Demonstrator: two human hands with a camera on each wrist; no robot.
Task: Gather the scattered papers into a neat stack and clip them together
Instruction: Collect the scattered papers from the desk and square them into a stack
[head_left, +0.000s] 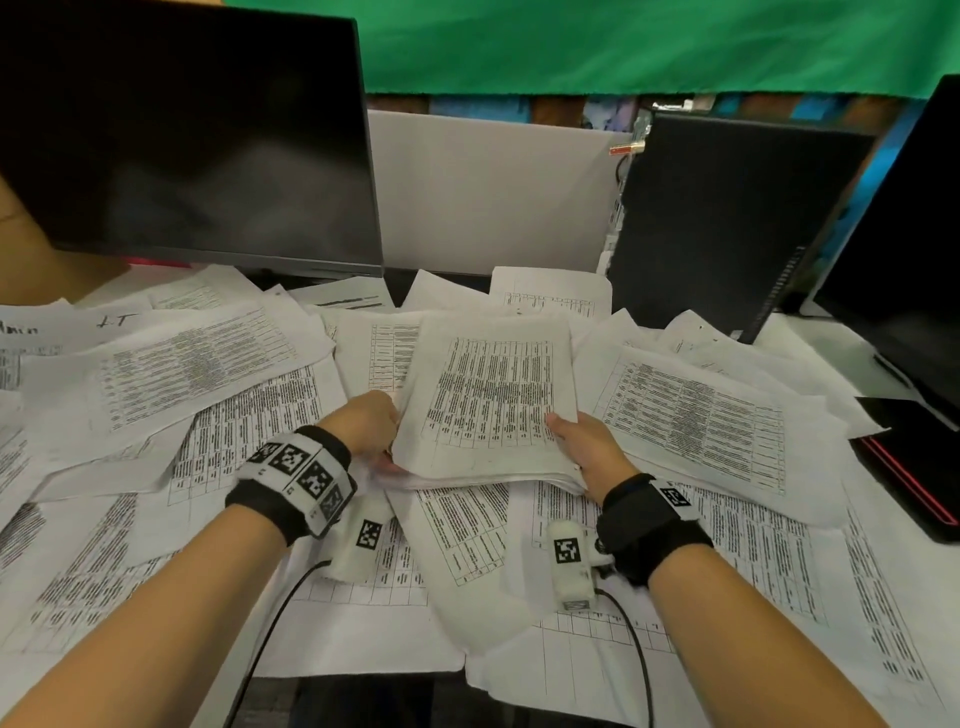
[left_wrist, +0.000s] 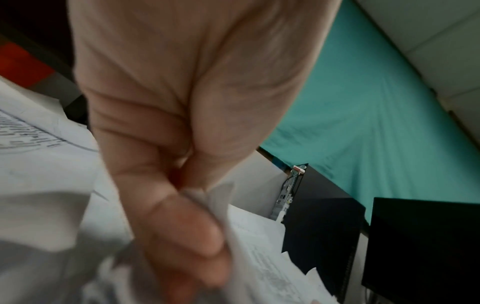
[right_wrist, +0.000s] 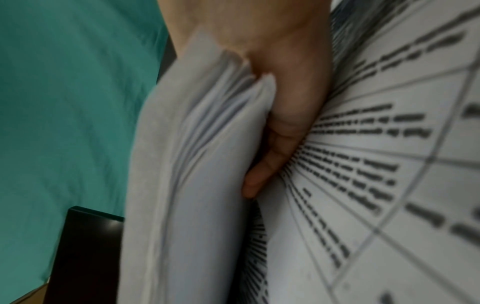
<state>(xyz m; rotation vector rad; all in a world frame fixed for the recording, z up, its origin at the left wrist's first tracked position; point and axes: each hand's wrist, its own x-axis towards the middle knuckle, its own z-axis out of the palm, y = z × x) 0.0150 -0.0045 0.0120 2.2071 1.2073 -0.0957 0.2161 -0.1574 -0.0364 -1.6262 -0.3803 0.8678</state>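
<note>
Both hands grasp 1 gathered stack of papers (head_left: 488, 400), held at desk centre just above the loose sheets. Left hand (head_left: 366, 426) pinches the stack's left edge, fingers curled round it (left_wrist: 187, 242). Right hand (head_left: 589, 447) grips the right near corner, thumb on top, fingers underneath (right_wrist: 283, 131). Stack's sheet edges fan slightly in the right wrist view. Scattered papers (head_left: 197, 374) cover the desk all around, overlapping, too many to count. 2 dark monitors: 1 back left (head_left: 187, 135), 1 far right (head_left: 904, 270). 1 black computer tower (head_left: 727, 223) between them.
</note>
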